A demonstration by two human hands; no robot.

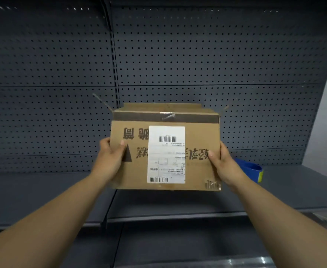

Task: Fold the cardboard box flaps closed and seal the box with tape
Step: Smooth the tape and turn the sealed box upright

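Gripping cardboard box by its side edges: left hand, right hand, thumbs on front. Looks light, stiff; worn corners may crush.

The brown cardboard box bears large dark Chinese characters, upside down; its white rectangular shipping label carries two barcodes and print too small to read.

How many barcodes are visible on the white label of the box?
2: one barcode near the top of the label, one at its bottom left. Other box faces are hidden.
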